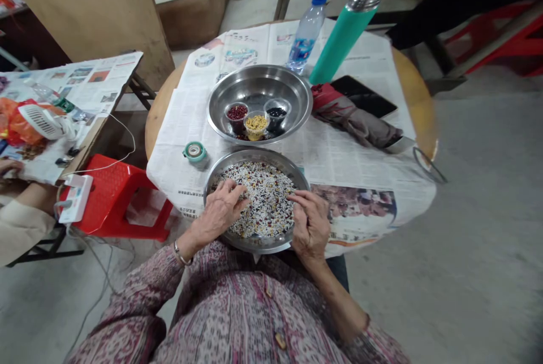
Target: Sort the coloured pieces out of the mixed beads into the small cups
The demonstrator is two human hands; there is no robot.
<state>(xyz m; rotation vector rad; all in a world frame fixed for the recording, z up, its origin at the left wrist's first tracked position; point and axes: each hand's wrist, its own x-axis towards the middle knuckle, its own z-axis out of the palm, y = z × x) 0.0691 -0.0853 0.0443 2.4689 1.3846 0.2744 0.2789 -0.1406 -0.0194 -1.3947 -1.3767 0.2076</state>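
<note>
A steel basin (257,246) in front of me holds white grains mixed with dark, red and yellow beans (261,197). My left hand (223,205) rests over its left side, fingers stretched apart and touching the grains. At the right rim is my right hand (311,219), its fingers curled and their tips over the grains; whatever they hold is too small to make out. Behind stands a larger steel basin (292,84) with three clear cups inside: red beans (237,113), yellow beans (257,122) and black beans (276,112).
Newspaper (182,120) covers the round table. A water bottle (307,30), a green flask (348,33), a folded umbrella (356,118), a dark phone or tablet (367,95) and a tape roll (195,151) surround the basins. Left are a red stool (110,194), a power strip (76,198) and another person's arm (31,200).
</note>
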